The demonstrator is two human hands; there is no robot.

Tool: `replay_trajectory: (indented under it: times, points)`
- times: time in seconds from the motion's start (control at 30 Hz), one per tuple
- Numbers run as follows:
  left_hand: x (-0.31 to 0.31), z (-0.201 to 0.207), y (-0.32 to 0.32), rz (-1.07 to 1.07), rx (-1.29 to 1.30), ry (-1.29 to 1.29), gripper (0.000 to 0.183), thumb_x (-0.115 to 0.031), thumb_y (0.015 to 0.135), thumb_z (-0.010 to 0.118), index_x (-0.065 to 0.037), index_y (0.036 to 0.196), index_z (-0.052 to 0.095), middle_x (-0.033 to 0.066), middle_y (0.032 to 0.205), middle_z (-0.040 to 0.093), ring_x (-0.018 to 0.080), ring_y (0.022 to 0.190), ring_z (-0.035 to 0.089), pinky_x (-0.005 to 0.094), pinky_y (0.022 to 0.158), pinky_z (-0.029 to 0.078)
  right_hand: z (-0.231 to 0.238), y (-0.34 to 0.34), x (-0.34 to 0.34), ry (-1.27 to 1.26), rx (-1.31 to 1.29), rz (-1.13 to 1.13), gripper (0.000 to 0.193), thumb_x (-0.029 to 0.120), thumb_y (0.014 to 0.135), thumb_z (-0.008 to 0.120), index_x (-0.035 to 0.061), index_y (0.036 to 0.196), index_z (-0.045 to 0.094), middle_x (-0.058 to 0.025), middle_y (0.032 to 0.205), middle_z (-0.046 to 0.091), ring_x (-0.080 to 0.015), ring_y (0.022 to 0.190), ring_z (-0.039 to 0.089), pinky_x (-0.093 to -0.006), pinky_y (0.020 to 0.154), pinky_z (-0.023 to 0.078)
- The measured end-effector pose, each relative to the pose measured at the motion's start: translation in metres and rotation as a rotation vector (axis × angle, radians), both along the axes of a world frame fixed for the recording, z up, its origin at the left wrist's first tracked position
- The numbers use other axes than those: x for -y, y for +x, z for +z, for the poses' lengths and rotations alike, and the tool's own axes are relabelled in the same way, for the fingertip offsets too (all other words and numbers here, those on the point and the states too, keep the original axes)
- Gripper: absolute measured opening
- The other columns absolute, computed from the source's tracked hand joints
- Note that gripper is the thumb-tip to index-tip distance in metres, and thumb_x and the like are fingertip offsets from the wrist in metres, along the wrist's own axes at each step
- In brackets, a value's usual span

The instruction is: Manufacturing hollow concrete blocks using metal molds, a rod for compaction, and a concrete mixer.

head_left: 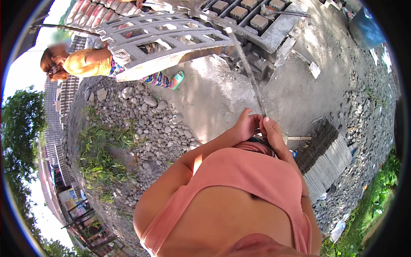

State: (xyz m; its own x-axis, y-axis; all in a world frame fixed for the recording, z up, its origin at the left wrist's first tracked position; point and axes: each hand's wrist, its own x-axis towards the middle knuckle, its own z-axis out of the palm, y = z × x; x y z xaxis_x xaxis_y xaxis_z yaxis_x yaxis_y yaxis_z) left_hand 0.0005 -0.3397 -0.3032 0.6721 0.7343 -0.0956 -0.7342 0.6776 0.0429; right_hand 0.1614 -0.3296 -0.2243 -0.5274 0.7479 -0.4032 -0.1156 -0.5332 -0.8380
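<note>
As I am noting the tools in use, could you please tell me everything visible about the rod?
The rod is long, thin and nearly straight, grey and rough-looking, with a paler tip at its far end. It could be metal or wood; I cannot tell. It slants away from the person's body, up and to the left in the picture, above the ground. The right hand grips its near end; the left hand is close against it. Whether the far end touches anything is unclear.

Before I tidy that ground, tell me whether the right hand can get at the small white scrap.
Probably not from here: the right hand holds the grey rod, and the white scrap lies ahead, seemingly out of reach. Bare ground between them leaves the way free, though.
</note>
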Motion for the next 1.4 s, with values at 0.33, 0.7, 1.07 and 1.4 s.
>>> replay_trajectory:
  times: [0.33,0.7,1.07,1.4]
  points:
    - [-0.041,0.115,-0.034,0.293,-0.383,-0.085,0.051,-0.044,0.09,0.034,-0.006,0.069,0.061,0.0085,0.072,0.058,0.0266,0.084,0.057,0.0393,0.087,0.041,-0.006,0.001,0.002,0.267,0.138,0.353,0.051,0.043,0.097,0.038,0.0034,0.067,0.049,0.0026,0.059,0.041,-0.0088,0.059,0.035,-0.0258,0.053,0.031]
    - [-0.06,0.147,-0.054,0.343,-0.268,0.164,0.05,-0.039,0.086,0.031,-0.017,0.042,0.027,-0.004,0.041,0.025,0.0114,0.041,0.025,0.0269,0.047,0.026,-0.004,-0.017,0.003,0.501,0.258,0.137,0.051,0.043,0.097,0.038,0.0009,0.071,0.052,-0.0049,0.056,0.048,-0.012,0.054,0.042,-0.0301,0.051,0.036]
    - [-0.079,0.115,-0.052,0.43,-0.288,0.172,0.049,-0.037,0.086,0.029,-0.018,0.042,0.026,-0.004,0.04,0.023,0.012,0.038,0.022,0.0277,0.043,0.023,-0.001,-0.025,-0.008,0.554,0.545,0.072,0.049,0.042,0.095,0.043,0.0011,0.07,0.051,-0.0104,0.052,0.045,-0.0167,0.048,0.04,-0.033,0.047,0.035]
    - [-0.075,0.104,-0.027,0.275,-0.341,-0.029,0.047,-0.037,0.085,0.03,-0.017,0.043,0.025,-0.0035,0.041,0.022,0.0116,0.039,0.023,0.0273,0.043,0.021,-0.048,0.0,0.02,0.335,0.333,-0.021,0.052,0.046,0.094,0.043,0.0004,0.072,0.053,-0.0007,0.054,0.044,-0.0098,0.054,0.04,-0.0306,0.049,0.034]
